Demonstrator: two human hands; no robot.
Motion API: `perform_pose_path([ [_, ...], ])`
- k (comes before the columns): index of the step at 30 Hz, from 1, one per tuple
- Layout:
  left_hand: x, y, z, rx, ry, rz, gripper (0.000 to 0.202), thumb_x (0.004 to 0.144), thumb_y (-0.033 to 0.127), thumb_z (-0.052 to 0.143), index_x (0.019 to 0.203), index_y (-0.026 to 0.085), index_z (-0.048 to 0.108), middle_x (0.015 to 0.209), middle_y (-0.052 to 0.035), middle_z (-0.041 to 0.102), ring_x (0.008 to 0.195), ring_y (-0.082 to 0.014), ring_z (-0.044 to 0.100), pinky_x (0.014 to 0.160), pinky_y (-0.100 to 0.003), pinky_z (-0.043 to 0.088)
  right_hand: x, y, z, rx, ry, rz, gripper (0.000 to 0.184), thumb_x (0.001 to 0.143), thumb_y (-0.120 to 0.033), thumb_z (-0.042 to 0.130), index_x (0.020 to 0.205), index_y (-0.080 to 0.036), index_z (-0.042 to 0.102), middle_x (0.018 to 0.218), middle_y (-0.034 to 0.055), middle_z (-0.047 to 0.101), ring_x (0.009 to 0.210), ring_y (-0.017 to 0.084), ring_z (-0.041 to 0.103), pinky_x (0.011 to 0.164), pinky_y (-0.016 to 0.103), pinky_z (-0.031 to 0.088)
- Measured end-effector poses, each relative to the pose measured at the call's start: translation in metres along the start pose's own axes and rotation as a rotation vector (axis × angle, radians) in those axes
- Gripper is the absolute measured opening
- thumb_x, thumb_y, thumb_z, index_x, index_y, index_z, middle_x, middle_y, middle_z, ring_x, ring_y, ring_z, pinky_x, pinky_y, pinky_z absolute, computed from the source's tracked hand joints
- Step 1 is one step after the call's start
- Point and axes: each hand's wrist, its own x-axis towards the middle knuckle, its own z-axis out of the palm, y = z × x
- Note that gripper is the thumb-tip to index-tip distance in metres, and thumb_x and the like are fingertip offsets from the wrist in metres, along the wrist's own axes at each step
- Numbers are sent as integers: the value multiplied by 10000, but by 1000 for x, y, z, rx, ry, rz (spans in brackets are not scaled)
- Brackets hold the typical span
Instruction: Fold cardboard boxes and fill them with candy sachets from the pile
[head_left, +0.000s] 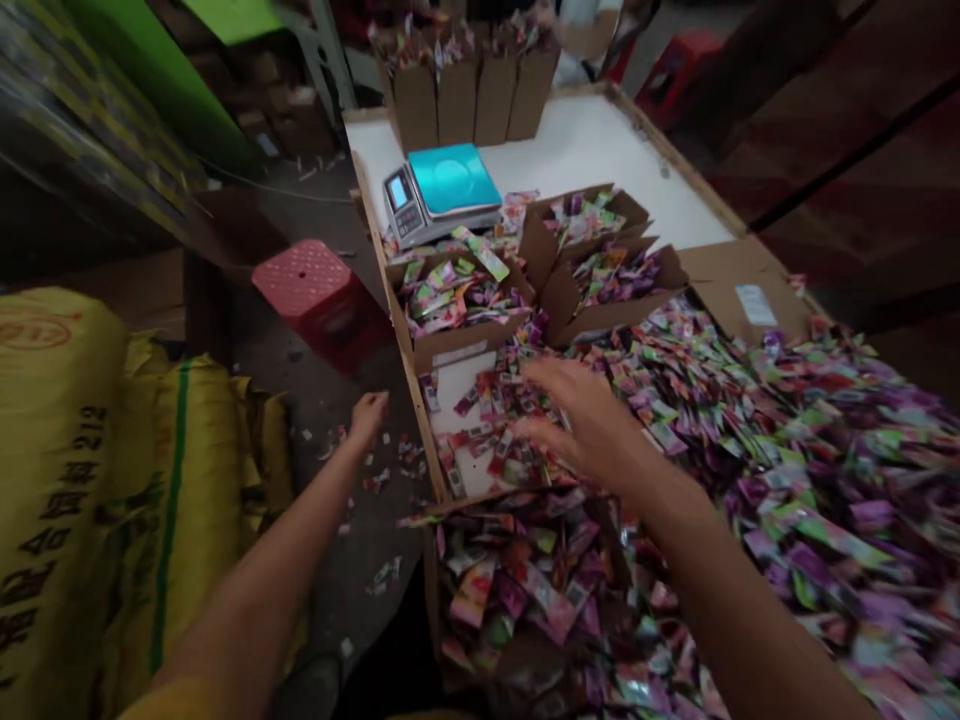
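Note:
A big heap of small colourful sachets (787, 450) covers the near part of the white table (600, 150). My right hand (577, 420) reaches over scattered sachets near the table's left edge, fingers spread and blurred, with nothing visibly held. My left hand (367, 415) hangs off the table's left side above the floor, its fingers curled inward; I cannot make out anything in them. A cardboard box (525, 590) full of sachets sits right below my right forearm.
Three open cardboard boxes (465, 300) with sachets stand mid-table, behind them a scale with a blue top (442, 195) and tall filled cartons (472, 90). A red stool (315, 290) and yellow sacks (112, 480) stand on the floor at left, with loose sachets scattered about.

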Motion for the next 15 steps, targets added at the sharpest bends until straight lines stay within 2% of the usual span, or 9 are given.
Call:
perform_pose_path([
  [2, -61, -47, -19, 11, -93, -140, 569, 665, 747, 605, 776, 190, 633, 732, -90, 670, 798, -286, 666, 626, -359, 505, -87, -21, 3, 111, -148, -99, 525, 839, -518, 645, 1310, -306, 550, 1252, 60, 634, 1168, 267, 539, 989, 414, 380],
  [4, -124, -92, -22, -5, -201, -305, 700, 545, 856, 592, 774, 197, 659, 729, -134, 693, 773, -366, 684, 586, -456, 518, -165, -33, 30, 88, -185, -125, 572, 783, -482, 685, 1314, -322, 548, 1190, 40, 681, 1057, 279, 598, 921, 425, 385],
  [5, -151, -111, -16, -88, -401, -481, 749, 479, 895, 591, 801, 224, 676, 789, -141, 719, 853, -390, 691, 628, -493, 531, -195, -36, 51, 41, -117, -69, 525, 776, -377, 682, 1286, -334, 567, 1124, 16, 713, 989, 270, 622, 876, 417, 377],
  [6, -174, -127, -8, -214, -570, -587, 769, 456, 906, 592, 849, 252, 690, 876, -141, 741, 953, -400, 683, 690, -524, 544, -217, -36, 74, -3, -44, -7, 479, 767, -257, 660, 1230, -362, 595, 1071, -12, 731, 965, 258, 633, 870, 418, 356],
  [7, -190, -138, 2, -339, -620, -607, 771, 475, 917, 566, 863, 265, 700, 900, -143, 749, 993, -400, 679, 742, -537, 550, -231, -35, 96, -21, 8, 1, 498, 743, -179, 639, 1199, -379, 609, 1043, -33, 740, 945, 246, 640, 875, 424, 340],
  [8, -202, -145, 11, -437, -647, -622, 768, 478, 919, 564, 857, 268, 710, 919, -142, 755, 1033, -394, 672, 806, -533, 551, -238, -35, 114, -31, 49, -7, 518, 725, -126, 622, 1170, -392, 620, 1024, -51, 745, 942, 234, 643, 883, 426, 328],
  [10, -212, -146, 18, -567, -562, -565, 710, 523, 886, 587, 847, 269, 725, 947, -127, 764, 1078, -364, 665, 905, -485, 548, -236, -36, 136, -16, 70, -93, 529, 731, -107, 613, 1171, -399, 620, 1043, -67, 742, 966, 220, 637, 906, 428, 315],
  [12, -210, -136, 9, -604, -419, -491, 633, 579, 833, 617, 866, 280, 732, 988, -98, 768, 1102, -332, 663, 949, -441, 545, -219, -43, 141, 20, 106, -156, 468, 780, -135, 613, 1171, -393, 625, 1039, -67, 743, 969, 208, 627, 911, 421, 313],
  [15, -193, -113, -18, -600, -244, -401, 584, 677, 787, 574, 949, 292, 724, 1043, -69, 763, 1106, -309, 667, 929, -430, 560, -178, -49, 137, 129, 181, -151, 348, 836, -194, 631, 1125, -385, 652, 989, -59, 745, 960, 191, 609, 935, 414, 298],
])
